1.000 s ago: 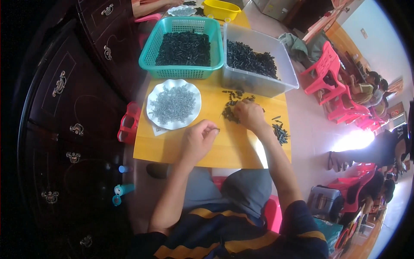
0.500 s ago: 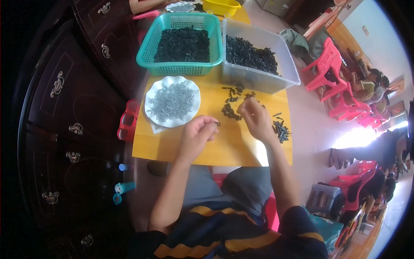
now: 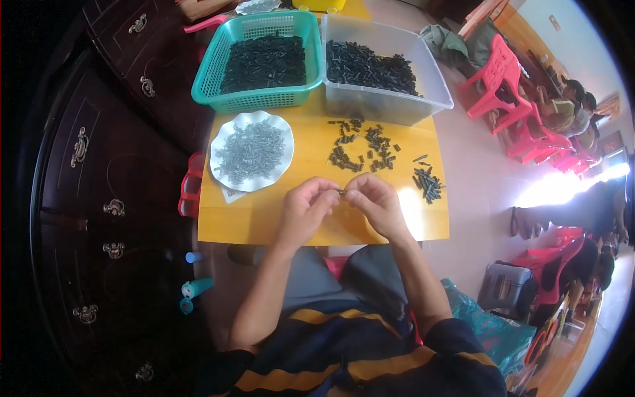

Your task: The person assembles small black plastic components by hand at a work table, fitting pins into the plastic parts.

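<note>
My left hand (image 3: 309,206) and my right hand (image 3: 376,204) meet over the near part of the yellow table. Between their fingertips is a small dark piece (image 3: 341,192), pinched from both sides; its exact shape is too small to make out. Just beyond my right hand, loose short dark pieces (image 3: 380,149) are scattered. A little pile of longer dark pieces (image 3: 428,185) lies to the right of them. Left of my hands stands a white scalloped plate (image 3: 216,155) heaped with small clear parts (image 3: 251,153).
At the table's far side, a green perforated basket (image 3: 264,99) and a clear plastic bin (image 3: 390,109) hold many dark pieces. Dark wooden cabinets (image 3: 99,198) line the left. Pink chairs (image 3: 496,92) and other people are at the right.
My right hand has come back from the scattered dark pieces to meet my left fingertips. The view has shifted slightly.
</note>
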Demonstrator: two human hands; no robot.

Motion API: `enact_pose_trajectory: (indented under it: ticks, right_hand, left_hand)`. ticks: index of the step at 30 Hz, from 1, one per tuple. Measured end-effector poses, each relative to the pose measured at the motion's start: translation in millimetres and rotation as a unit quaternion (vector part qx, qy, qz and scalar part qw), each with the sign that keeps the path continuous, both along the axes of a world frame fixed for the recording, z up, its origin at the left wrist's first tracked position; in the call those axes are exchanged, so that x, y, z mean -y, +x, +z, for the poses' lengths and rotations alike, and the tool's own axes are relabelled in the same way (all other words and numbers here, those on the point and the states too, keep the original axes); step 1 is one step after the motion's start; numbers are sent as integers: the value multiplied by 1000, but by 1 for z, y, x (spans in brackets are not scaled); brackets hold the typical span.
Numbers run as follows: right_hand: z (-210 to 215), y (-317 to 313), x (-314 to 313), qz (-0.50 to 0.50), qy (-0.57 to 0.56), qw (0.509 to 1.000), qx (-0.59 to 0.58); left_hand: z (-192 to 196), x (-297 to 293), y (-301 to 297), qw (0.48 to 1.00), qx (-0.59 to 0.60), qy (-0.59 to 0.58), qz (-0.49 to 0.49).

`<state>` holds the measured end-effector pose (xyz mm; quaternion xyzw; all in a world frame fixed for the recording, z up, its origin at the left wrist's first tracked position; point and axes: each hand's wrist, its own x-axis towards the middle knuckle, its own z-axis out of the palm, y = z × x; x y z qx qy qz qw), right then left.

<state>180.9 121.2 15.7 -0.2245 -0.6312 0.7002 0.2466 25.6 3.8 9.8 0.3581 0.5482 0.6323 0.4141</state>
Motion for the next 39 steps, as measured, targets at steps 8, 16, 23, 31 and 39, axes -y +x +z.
enact_pose_trajectory:
  ticks: [8,16,23,31,39]
  right_hand:
    - [9,10,-6,24,75,995,65]
    - [9,12,-4,38,5,999,27]
    - [5,6,-10,51,-21,998,-3]
    - [0,-21,-35,-132,442,869,181]
    - [-9,-20,-48,-174,508,791,292]
  left_hand:
    - [-3,1,0,999,-40,-11,-32]
    - [2,3,1,993,-114,5,-43]
    - [3,1,7,982,-185,41,-15]
    - [-3,0,1,997,-64,30,42]
    - [4,4,-11,997,55,31,54]
